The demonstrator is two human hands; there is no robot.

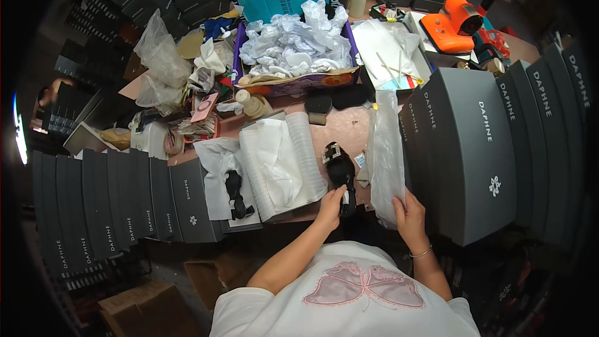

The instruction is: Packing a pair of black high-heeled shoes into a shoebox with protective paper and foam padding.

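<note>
Cluttered with tissue and boxes, the table (pixel 349 126) carried one black shoe (pixel 341 171). Her left hand (pixel 330 205) was closed on its heel, while the right hand (pixel 409 214) pinched one clear plastic bag (pixel 385 153) just beside it.

The left hand (pixel 329 205) grips the heel end of a black shoe (pixel 341 171) with a jewelled buckle, lying on the brown table (pixel 340 126) just beside a stack of white foam sheets (pixel 284 165). The right hand (pixel 409 215) pinches the lower edge of a clear plastic bag (pixel 385 153), which lies against a row of dark grey shoe boxes (pixel 465 150).
</note>
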